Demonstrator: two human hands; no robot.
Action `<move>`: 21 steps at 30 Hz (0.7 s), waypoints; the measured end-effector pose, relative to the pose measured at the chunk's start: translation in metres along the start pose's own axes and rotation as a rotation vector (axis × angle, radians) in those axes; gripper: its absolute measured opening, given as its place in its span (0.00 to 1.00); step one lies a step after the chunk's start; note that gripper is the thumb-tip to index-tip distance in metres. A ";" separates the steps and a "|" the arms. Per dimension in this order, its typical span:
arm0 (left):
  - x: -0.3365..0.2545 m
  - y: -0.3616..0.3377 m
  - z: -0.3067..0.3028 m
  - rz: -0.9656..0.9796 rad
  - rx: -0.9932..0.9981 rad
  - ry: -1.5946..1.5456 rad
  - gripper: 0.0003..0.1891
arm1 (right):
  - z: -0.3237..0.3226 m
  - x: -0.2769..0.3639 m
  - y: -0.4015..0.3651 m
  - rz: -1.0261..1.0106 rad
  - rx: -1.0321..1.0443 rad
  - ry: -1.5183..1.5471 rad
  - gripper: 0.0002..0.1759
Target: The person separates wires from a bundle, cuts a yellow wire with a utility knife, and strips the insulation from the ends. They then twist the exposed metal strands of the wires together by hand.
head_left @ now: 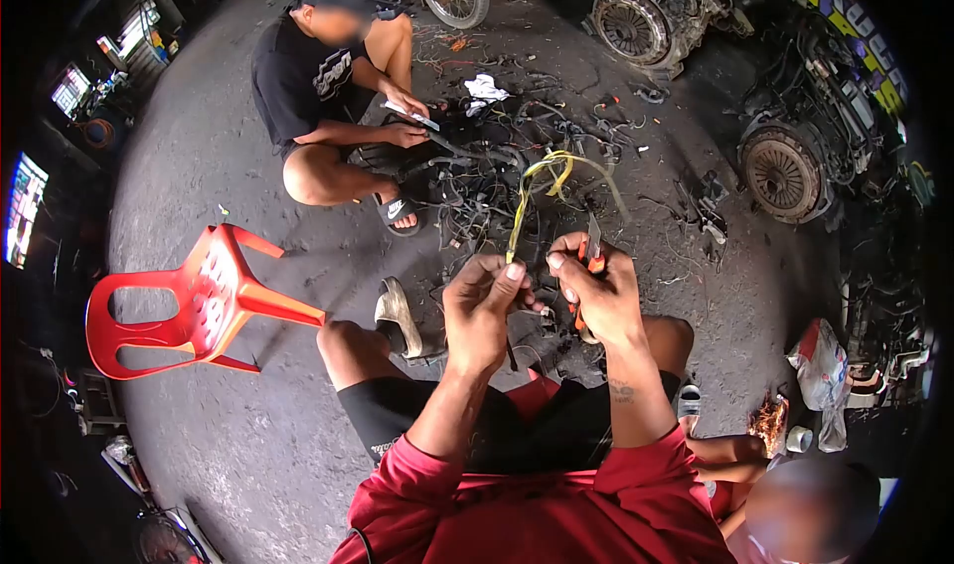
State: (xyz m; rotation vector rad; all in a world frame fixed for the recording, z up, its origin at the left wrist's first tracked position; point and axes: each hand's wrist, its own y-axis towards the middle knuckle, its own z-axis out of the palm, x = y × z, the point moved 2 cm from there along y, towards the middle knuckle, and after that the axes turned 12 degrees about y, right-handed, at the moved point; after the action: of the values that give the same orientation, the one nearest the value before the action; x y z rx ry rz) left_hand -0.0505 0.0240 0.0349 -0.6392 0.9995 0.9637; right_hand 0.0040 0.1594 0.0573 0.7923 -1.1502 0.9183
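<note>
My left hand (484,306) pinches the lower end of a yellow-striped wire bundle (518,221) between thumb and fingers. The bundle rises from that grip and curves over to the right, above both hands. Close by on the right, my right hand (599,286) is closed around an orange-handled cutter knife (594,251), its blade pointing up. The fingertips of the two hands are a small gap apart. Beyond them a tangled heap of dark wiring (477,191) lies on the floor.
A person (318,87) squats at the upper left, holding a light flat object. Another person (810,509) is at the lower right. A red plastic chair (214,301) lies at left. Greasy engine parts (780,171) and a plastic bag (823,370) are at right. A loose slipper (396,311) lies near my knee.
</note>
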 end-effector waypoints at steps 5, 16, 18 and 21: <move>-0.008 -0.002 -0.001 -0.002 0.042 0.008 0.08 | 0.005 0.000 0.001 -0.224 -0.037 -0.164 0.04; -0.009 -0.004 0.009 0.081 0.088 0.180 0.06 | 0.002 0.009 0.003 0.002 -0.022 0.237 0.08; -0.011 0.000 0.007 0.111 0.106 0.219 0.06 | 0.003 0.008 0.002 0.019 0.025 0.200 0.08; -0.007 0.003 0.003 0.114 0.122 0.245 0.05 | 0.007 0.009 0.000 0.088 -0.007 0.298 0.05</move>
State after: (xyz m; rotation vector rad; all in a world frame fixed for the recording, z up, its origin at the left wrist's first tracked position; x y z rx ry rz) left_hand -0.0537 0.0251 0.0420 -0.6124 1.3143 0.9302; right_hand 0.0031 0.1551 0.0676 0.5793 -0.9313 1.0652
